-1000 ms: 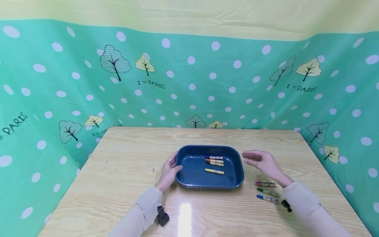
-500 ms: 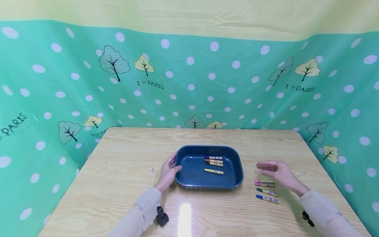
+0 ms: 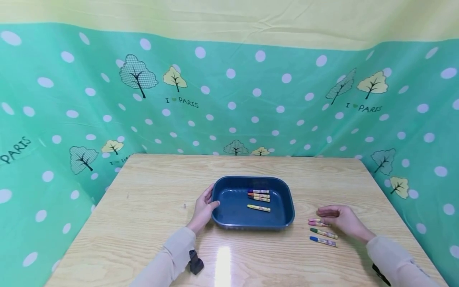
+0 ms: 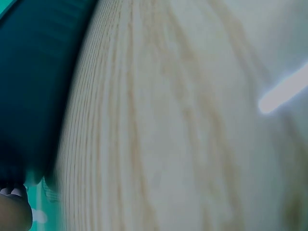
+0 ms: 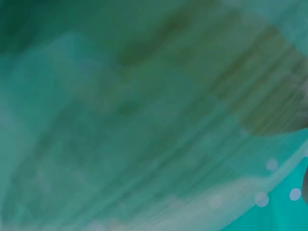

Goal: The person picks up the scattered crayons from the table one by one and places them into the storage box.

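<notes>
Left fingers (image 3: 207, 193): clamped on tray (image 3: 232, 213) | right fingers (image 3: 327, 208): parted, pink-tipped crayons (image 3: 316, 224) partly hidden beneath

One left hand (image 3: 203, 208) and one right hand (image 3: 346, 221), so that's two, plus one table (image 3: 154, 187) and one tray (image 3: 233, 211)! Eight crayons in all: four inside the tray, one purple (image 3: 260, 191), one orange (image 3: 259, 195), one dark (image 3: 260, 199), one yellow (image 3: 259, 208), and another four out on the table, two pink (image 3: 317, 224), one green (image 3: 324, 233), one blue (image 3: 323, 241).
</notes>
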Tool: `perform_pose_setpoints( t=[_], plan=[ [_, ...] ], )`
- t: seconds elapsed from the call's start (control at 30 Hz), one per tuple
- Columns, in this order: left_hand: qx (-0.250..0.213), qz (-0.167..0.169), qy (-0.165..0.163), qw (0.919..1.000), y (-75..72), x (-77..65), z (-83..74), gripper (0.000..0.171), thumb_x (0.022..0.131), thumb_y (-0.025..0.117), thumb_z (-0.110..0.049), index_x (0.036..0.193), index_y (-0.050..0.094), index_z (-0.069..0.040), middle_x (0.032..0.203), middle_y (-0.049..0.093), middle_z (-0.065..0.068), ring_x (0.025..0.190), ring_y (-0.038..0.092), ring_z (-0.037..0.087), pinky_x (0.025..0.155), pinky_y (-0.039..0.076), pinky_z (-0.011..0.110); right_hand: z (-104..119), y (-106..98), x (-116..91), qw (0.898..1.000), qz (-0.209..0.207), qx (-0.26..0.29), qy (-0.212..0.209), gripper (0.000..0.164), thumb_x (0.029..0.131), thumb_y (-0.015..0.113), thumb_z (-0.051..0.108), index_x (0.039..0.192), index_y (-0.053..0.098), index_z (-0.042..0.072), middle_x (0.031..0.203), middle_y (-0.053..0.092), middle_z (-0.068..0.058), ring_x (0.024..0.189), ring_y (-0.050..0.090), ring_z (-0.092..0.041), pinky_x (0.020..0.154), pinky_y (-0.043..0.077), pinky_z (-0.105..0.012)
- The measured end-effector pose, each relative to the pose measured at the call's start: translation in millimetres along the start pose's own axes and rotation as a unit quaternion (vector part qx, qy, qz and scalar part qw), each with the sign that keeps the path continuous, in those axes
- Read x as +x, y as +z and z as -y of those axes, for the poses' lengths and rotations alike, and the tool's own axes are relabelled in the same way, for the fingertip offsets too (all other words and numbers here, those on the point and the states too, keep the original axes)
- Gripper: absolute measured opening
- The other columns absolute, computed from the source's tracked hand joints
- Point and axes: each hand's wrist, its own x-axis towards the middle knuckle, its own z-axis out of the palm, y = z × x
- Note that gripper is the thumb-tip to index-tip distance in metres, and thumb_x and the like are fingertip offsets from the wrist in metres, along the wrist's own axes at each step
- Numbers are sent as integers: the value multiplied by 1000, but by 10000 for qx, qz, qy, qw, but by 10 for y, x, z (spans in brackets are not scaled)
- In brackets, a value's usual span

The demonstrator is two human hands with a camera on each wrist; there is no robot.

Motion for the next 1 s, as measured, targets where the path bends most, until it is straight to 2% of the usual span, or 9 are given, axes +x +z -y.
perform_pose_setpoints(
  t=[0.1,0.17,0.27,0.43,0.67,0.83,1.0],
  plan=[
    [-6,-37,23,10000,-8,70,115,65,81,52,7,142,32,-6,146,30,20,132,33,36,109,30,46,-26,-4,-11,9999,-77,-97,-64,34,81,66,8,113,61,-2,109,66,-17,89,65,-5,76,54,-18],
    [27,-55,68,10000,1,85,136,65,82,52,6,142,32,-7,146,31,19,132,33,35,109,30,45,-33,-12,-11,9994,-211,-238,-113,32,81,66,8,111,63,0,107,67,-15,88,63,-1,74,53,-15],
    [21,-103,76,9999,14,84,137,65,81,52,6,141,34,-9,146,32,17,132,34,34,109,31,45,-33,-13,-12,9984,-304,-424,-200,29,81,65,8,109,65,2,105,68,-13,86,63,0,72,53,-15],
    [17,-169,-1,9999,6,65,130,65,80,52,7,141,34,-9,145,34,17,131,36,33,108,31,44,-29,23,-10,9967,-197,-699,-353,26,83,65,12,108,66,4,104,68,-12,88,63,-3,71,53,-17],
    [66,-121,1,9999,0,60,127,65,81,52,6,142,33,-9,146,33,18,130,36,34,108,32,45,-2,57,4,9903,-598,-1185,-415,17,80,67,8,97,71,11,97,69,-7,82,62,-5,68,52,-18],
    [49,-134,-3,9999,2,56,139,65,81,51,6,142,33,-9,146,33,17,131,36,34,108,31,44,18,63,10,9909,-534,-1174,-396,17,79,68,6,95,71,10,94,69,-7,79,63,-7,66,52,-18],
    [92,-79,57,9999,7,61,152,65,81,51,7,142,33,-8,145,32,19,131,35,35,108,31,45,52,57,11,9914,-544,-1171,-206,20,78,69,9,98,71,9,97,69,-9,84,63,-14,67,53,-19]
  ],
)
